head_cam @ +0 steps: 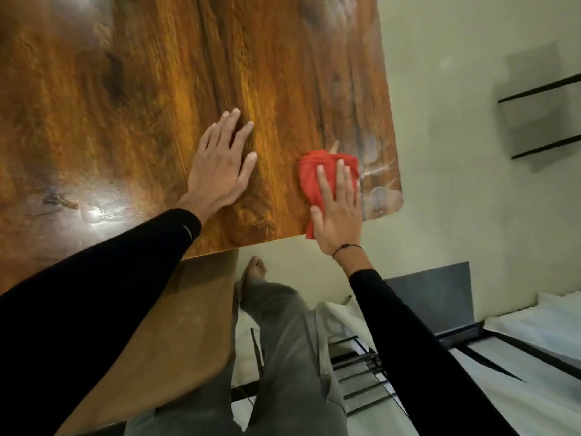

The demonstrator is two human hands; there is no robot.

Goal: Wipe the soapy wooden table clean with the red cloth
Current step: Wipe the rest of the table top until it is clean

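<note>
Black sleeves fill the near part of the view, with grey trousers and a bare foot (256, 268) on the pale floor between them. Beyond them the left hand (220, 165) lies flat on the wooden table (132, 99), fingers straight and slightly spread, holding nothing — a brace, it seems. To its right the right hand (338, 212) presses the bunched red cloth (311, 171) down with straight fingers laid over it, not curled round it; a thin dark band (345, 247) circles that wrist. The cloth sits close to the table's near-right corner, its tail reaching the near edge. Pale soapy smears (375, 158) show just right of the cloth and along the right edge toward the far corner, so the wiping looks to be under way, not finished. The next stroke probably needs firm flat pressure carried rightward and farther across those smears — without pushing suds over the edge.
</note>
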